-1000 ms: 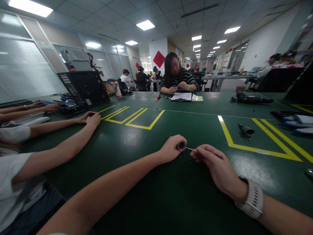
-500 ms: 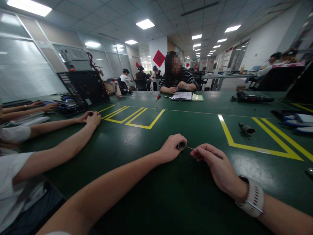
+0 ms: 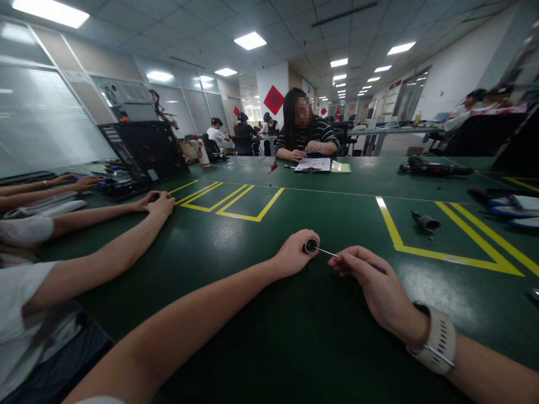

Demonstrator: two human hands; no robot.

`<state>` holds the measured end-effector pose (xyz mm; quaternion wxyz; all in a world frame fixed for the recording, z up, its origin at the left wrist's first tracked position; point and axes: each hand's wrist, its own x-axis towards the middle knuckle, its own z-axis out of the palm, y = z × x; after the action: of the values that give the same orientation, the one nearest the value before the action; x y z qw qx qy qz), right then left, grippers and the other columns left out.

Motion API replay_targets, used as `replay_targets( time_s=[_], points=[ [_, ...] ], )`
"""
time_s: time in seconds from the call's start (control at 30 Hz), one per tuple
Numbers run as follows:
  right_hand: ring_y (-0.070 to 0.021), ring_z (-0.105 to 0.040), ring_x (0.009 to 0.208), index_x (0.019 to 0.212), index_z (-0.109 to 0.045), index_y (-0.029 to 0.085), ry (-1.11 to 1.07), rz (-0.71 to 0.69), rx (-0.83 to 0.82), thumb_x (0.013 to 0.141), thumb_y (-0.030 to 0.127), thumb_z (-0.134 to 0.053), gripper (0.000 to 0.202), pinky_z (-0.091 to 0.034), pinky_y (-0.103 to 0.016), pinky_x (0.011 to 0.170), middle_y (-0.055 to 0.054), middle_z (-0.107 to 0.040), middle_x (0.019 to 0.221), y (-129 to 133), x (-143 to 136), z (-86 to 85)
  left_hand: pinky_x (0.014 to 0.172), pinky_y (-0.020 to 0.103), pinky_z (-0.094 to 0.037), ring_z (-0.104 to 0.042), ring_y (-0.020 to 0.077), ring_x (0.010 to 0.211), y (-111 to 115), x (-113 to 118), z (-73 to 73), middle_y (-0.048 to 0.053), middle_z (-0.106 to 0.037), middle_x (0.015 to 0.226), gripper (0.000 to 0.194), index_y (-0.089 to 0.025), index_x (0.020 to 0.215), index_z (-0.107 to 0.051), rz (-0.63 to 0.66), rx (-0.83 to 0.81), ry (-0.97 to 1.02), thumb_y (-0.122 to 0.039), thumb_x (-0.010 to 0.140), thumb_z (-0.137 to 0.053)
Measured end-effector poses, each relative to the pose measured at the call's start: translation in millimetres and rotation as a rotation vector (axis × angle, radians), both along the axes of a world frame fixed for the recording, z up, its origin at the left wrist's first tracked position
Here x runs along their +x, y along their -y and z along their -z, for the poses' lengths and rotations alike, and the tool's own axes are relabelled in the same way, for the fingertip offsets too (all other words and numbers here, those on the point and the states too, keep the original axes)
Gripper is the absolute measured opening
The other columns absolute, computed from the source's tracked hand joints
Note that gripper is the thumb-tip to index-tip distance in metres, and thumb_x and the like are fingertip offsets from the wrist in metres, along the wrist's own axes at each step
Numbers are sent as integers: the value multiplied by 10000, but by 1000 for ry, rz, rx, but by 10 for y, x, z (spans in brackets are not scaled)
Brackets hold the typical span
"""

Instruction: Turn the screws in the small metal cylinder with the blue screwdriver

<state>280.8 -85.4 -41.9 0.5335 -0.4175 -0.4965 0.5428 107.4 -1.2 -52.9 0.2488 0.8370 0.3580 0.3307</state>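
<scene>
My left hand [image 3: 293, 253] is closed around a dark round part [image 3: 310, 246], its hollow open end facing me. In the fingers of my right hand [image 3: 365, 275] is a thin metal rod [image 3: 327, 252], and its far tip reaches the rim of the round part. Whether the tip is inside the opening is hard to tell. A pale watch strap circles my right wrist. Small dark bits lie on the green table [image 3: 252, 325] just below the hands.
Inside yellow tape at the right lies a dark cylindrical part [image 3: 426, 222]. A black tool [image 3: 435, 167] rests farther back. Across the table, a person sits behind a clipboard [image 3: 314, 165]. Another person's hands [image 3: 158, 203] are at the left, near a black computer case [image 3: 143, 148].
The round part in my left hand has shifted slightly left and tilted, and more of the rod shows between the hands. My right hand has barely moved.
</scene>
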Motion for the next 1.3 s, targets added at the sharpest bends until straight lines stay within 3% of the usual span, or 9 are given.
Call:
replay_targets(
  time_s=[0.3, 1.3],
  points=[
    [-206, -558, 849, 826, -660, 198, 101, -1, 14, 810, 393, -571, 215, -415, -352, 756, -55, -651, 878, -4, 0, 11, 699, 265, -411, -506, 136, 735, 15, 10, -24, -8, -524, 762, 91, -164, 769, -536, 10, 33, -45, -94, 714, -560],
    [-194, -563, 811, 772, -662, 213, 15, 30, 39, 807, 363, -584, 173, -414, -343, 753, -29, -654, 808, 2, 15, 26, 720, 277, -417, -520, 142, 755, 3, -10, -11, -2, -550, 791, 100, -164, 786, -548, -20, 41, -58, -95, 715, -561]
  ],
)
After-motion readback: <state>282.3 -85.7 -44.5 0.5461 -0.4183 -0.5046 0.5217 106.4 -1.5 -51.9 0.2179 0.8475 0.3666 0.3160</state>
